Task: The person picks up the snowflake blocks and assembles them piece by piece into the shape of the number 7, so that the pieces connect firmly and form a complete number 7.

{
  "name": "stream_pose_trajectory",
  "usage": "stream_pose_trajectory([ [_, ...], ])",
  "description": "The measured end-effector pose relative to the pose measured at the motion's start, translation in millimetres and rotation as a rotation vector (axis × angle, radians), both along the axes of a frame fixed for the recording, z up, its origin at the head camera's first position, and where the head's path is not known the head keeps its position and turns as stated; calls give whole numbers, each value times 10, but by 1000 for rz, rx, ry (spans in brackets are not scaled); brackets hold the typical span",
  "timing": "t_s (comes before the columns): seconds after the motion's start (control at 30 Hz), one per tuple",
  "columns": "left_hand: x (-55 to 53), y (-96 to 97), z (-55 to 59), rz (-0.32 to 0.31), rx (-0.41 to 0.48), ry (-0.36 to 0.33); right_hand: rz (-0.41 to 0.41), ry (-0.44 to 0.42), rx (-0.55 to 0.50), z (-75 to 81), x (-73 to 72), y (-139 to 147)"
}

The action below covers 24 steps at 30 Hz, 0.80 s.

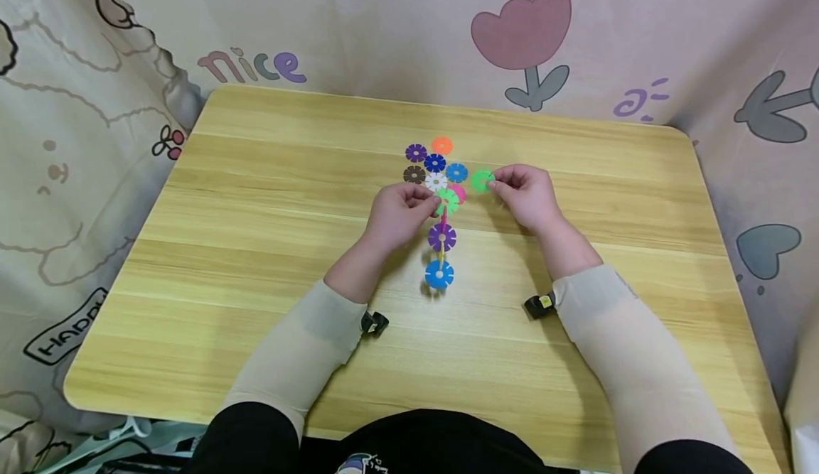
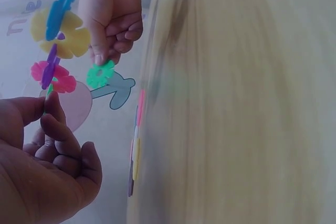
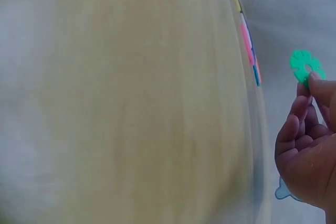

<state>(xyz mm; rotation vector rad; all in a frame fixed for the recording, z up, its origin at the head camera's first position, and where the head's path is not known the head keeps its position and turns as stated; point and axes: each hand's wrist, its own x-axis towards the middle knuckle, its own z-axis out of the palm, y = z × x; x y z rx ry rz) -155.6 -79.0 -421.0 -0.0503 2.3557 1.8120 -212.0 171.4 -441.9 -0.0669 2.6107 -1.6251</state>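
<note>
My left hand (image 1: 398,217) pinches a green notched plastic disc (image 1: 449,202) at one end of a chain of interlocking discs. From it run a pink disc (image 2: 64,80), a purple disc (image 1: 442,237), a yellow disc (image 2: 77,41) and a blue disc (image 1: 439,275), joined at their slots and held above the table. Between thumb and fingertips, my right hand (image 1: 528,195) holds a separate green disc (image 3: 303,65) by its edge. The two green discs are a short way apart.
Several loose discs lie flat on the wooden table (image 1: 256,246) beyond my hands, among them an orange disc (image 1: 442,145), a brown disc (image 1: 414,175) and a light blue disc (image 1: 457,172). A printed curtain (image 1: 358,33) hangs behind the table's far edge.
</note>
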Motion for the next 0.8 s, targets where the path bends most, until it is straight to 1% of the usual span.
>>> stream_pose_trajectory([
  [0.3,-23,-12,1,13,28,-3,84,49,-80,51,157,-41],
  [0.5,-28,-24,5,16,25,-9,128,91,-116,76,230,-99],
  [0.6,-22,-31,7,24,20,-9,140,103,-119,86,269,-120],
  [0.8,-24,-35,-4,25,27,11,144,129,-125,91,311,-142],
])
